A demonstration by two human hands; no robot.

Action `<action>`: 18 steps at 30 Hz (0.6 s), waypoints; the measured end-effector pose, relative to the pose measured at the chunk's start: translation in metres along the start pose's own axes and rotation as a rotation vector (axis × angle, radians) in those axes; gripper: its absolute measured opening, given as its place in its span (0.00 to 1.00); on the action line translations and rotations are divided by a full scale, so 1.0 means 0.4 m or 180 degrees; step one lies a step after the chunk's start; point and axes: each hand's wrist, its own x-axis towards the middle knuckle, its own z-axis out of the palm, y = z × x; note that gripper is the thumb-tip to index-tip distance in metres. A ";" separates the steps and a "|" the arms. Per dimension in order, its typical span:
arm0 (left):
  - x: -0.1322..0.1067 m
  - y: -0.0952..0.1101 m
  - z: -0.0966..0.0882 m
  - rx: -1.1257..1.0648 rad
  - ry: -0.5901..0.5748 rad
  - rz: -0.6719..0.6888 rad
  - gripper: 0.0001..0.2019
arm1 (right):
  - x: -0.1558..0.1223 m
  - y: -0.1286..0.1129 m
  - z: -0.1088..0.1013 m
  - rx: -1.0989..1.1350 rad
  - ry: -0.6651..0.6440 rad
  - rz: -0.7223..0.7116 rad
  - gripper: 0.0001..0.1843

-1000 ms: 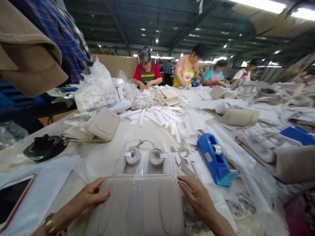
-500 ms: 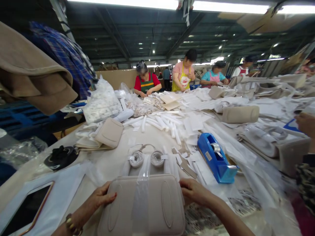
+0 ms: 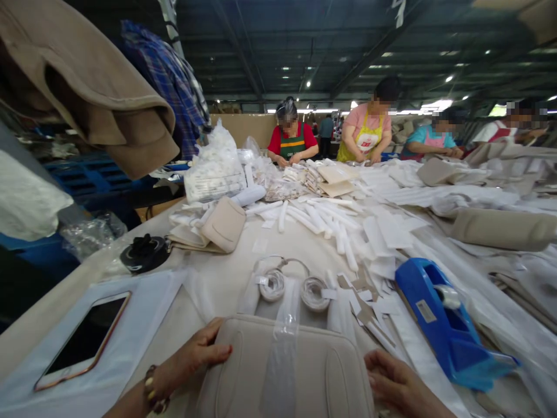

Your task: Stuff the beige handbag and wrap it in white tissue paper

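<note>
A flat beige handbag lies on the table just in front of me, with a clear plastic strip running across its middle. My left hand grips its left edge, fingers curled over the rim. At the bag's right edge rests my right hand, fingers bent against the side. Two wrapped metal rings on a thin strap lie just beyond the bag.
A blue tape dispenser stands to the right. A phone lies on a white sheet at the left, near a black round object. White paper rolls, beige bags and wrapping cover the table. Several people work at the far end.
The view has swung to the left and dipped, so everything shifted right in frame. Both hands stay on the bag's edges; the right hand has slid lower along the bag's side.
</note>
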 end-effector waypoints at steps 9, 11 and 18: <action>0.000 0.006 -0.008 -0.0368 -0.0064 -0.0199 0.30 | -0.005 -0.031 0.009 -0.0208 0.0106 0.0265 0.30; -0.001 -0.011 -0.019 -0.0540 -0.0099 -0.0194 0.28 | -0.002 -0.030 0.013 -0.0232 0.0260 0.0330 0.28; -0.003 -0.052 -0.032 0.0220 0.0044 0.0182 0.19 | -0.012 -0.039 0.013 -0.0218 0.0333 0.0416 0.26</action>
